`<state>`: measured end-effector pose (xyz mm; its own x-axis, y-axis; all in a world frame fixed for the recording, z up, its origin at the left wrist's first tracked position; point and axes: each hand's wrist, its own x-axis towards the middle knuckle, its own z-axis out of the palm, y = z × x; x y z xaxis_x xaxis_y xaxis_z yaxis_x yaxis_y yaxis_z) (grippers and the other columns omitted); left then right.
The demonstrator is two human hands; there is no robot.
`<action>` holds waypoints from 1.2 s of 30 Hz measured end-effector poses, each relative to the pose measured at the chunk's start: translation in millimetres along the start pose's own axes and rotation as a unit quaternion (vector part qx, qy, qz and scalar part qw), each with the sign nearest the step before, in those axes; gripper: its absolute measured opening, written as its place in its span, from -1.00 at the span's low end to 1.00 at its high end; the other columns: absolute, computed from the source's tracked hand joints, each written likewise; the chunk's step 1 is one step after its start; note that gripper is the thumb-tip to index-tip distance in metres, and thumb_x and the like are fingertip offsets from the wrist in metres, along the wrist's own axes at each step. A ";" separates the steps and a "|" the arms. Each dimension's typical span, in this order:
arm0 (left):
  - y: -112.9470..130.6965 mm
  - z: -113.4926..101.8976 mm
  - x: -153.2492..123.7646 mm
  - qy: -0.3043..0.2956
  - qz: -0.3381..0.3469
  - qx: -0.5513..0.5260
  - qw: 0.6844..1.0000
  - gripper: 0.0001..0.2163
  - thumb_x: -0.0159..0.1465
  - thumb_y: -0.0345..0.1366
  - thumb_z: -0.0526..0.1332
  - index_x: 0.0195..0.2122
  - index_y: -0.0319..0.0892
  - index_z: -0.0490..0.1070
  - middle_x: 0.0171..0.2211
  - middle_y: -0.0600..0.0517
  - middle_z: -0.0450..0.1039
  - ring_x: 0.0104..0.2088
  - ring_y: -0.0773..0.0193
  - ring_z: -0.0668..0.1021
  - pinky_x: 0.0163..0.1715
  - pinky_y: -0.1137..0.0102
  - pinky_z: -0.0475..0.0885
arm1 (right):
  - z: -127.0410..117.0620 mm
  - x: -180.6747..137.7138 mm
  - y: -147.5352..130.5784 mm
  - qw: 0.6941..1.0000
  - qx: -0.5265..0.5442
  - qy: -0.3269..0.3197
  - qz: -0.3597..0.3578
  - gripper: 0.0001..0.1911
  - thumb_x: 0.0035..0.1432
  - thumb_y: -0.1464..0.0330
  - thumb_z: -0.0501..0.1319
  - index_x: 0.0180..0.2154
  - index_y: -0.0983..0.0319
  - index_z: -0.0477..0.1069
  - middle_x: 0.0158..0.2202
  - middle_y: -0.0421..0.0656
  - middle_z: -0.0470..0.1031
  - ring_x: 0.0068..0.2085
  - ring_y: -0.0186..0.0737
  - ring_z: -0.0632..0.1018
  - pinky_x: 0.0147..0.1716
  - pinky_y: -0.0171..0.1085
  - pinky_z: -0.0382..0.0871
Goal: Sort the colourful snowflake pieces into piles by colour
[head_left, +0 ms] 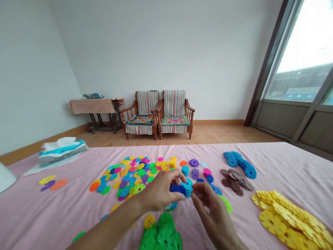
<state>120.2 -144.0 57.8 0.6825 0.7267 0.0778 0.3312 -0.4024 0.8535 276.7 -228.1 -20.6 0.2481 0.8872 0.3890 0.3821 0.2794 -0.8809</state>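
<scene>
My left hand (165, 189) is closed around dark blue notched plastic discs (178, 189), thumb below and fingers above. Just to its right is a light blue notched disc (187, 186); whether it is held or lies on the cloth, I cannot tell. My right hand (212, 208) is at that disc's right side, thumb and forefinger close together; what they pinch is hidden. Under my left hand another blue disc (171, 207) partly shows. Beyond my hands are a small light blue stack (185, 170) and purple discs (195, 174).
A pink cloth (85, 205) covers the table. Mixed discs (130, 177) spread left of centre. Green discs (165, 234) lie near me. Blue (240, 163), brown (236, 181) and yellow piles (291, 218) lie right. A tissue box (62, 152) stands left; two armchairs (174, 119) stand beyond.
</scene>
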 end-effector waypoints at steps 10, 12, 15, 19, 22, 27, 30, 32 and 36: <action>7.5 30.8 -6.9 -0.042 0.022 0.117 0.992 -0.32 0.02 -0.46 0.35 0.20 -0.08 0.23 -0.35 0.08 0.51 -0.31 0.22 0.53 -0.32 0.45 0.35 | -0.5 3.1 -4.7 0.997 -0.025 -0.077 0.015 -0.89 0.07 0.31 0.17 -0.39 0.23 0.37 -0.50 -0.22 0.41 -0.49 -0.29 0.38 -0.51 -0.33 0.23; 7.5 33.1 -7.6 -0.047 0.027 0.102 0.993 -0.32 0.03 -0.47 0.33 0.21 -0.07 0.22 -0.30 0.06 0.53 -0.27 0.21 0.54 -0.28 0.43 0.36 | 0.4 3.0 -7.7 0.996 -0.039 -0.077 0.012 -0.93 0.02 0.36 0.17 -0.40 0.23 0.37 -0.51 -0.24 0.40 -0.50 -0.30 0.37 -0.52 -0.34 0.21; 5.2 31.1 -8.8 -0.032 0.013 0.095 0.995 -0.28 -0.03 -0.38 0.41 0.19 -0.06 0.25 -0.23 0.02 0.53 -0.26 0.19 0.54 -0.25 0.39 0.39 | -6.0 9.5 -9.7 0.995 -0.061 -0.075 0.011 -0.95 0.02 0.38 0.15 -0.44 0.22 0.38 -0.53 -0.25 0.41 -0.51 -0.31 0.37 -0.54 -0.36 0.21; -5.2 12.2 -11.4 0.035 0.003 0.095 0.995 -0.32 -0.10 -0.25 0.48 0.09 -0.04 0.37 -0.11 -0.04 0.50 -0.17 0.14 0.52 -0.20 0.36 0.40 | -34.6 33.0 1.7 0.989 -0.149 -0.003 -0.001 -0.83 0.10 0.27 0.14 -0.38 0.22 0.42 -0.51 -0.21 0.45 -0.50 -0.26 0.41 -0.50 -0.32 0.26; -15.4 -6.3 -15.4 0.057 -0.019 0.079 0.995 -0.65 0.11 -0.17 0.33 -0.07 -0.10 0.48 -0.25 -0.02 0.54 -0.26 0.19 0.55 -0.31 0.40 0.40 | -56.6 49.5 19.0 0.977 -0.210 0.022 0.004 -0.79 0.08 0.22 0.14 -0.41 0.22 0.44 -0.50 -0.16 0.51 -0.44 -0.19 0.48 -0.41 -0.26 0.31; -29.2 -23.8 -22.2 0.113 -0.047 0.064 0.990 -0.75 0.19 -0.13 0.22 -0.20 -0.15 0.51 -0.32 -0.01 0.56 -0.29 0.19 0.57 -0.34 0.41 0.42 | -65.5 54.6 40.1 0.971 -0.238 -0.008 0.025 -0.83 0.04 0.29 0.15 -0.45 0.20 0.47 -0.53 -0.19 0.54 -0.48 -0.19 0.52 -0.46 -0.28 0.31; -35.5 -29.7 -23.1 0.134 -0.053 0.047 0.988 -0.74 0.18 -0.10 0.21 -0.23 -0.16 0.50 -0.36 -0.01 0.56 -0.33 0.18 0.58 -0.38 0.41 0.44 | -67.5 55.2 47.6 0.962 -0.271 0.002 0.028 -0.83 0.05 0.29 0.15 -0.40 0.19 0.49 -0.46 -0.16 0.56 -0.42 -0.15 0.53 -0.42 -0.25 0.31; -38.3 -34.2 -22.6 0.143 -0.047 0.041 0.988 -0.74 0.17 -0.10 0.22 -0.24 -0.17 0.50 -0.36 -0.02 0.56 -0.32 0.18 0.58 -0.37 0.40 0.45 | -71.6 57.5 53.2 0.955 -0.296 0.019 0.028 -0.82 0.05 0.29 0.15 -0.36 0.21 0.50 -0.43 -0.12 0.55 -0.39 -0.12 0.53 -0.39 -0.22 0.30; -41.8 -44.1 -21.3 0.173 -0.047 0.034 0.983 -0.76 0.14 -0.12 0.25 -0.28 -0.17 0.51 -0.35 -0.02 0.57 -0.28 0.15 0.59 -0.29 0.36 0.46 | -78.8 62.1 64.4 0.945 -0.325 0.035 0.023 -0.77 0.06 0.32 0.14 -0.28 0.25 0.51 -0.40 -0.08 0.54 -0.37 -0.10 0.52 -0.38 -0.21 0.29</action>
<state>63.1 -118.2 43.2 0.3878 0.9036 0.1821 0.4321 -0.3528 0.8300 386.9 -183.9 -31.9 0.3272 0.8606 0.3902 0.8293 -0.0635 -0.5552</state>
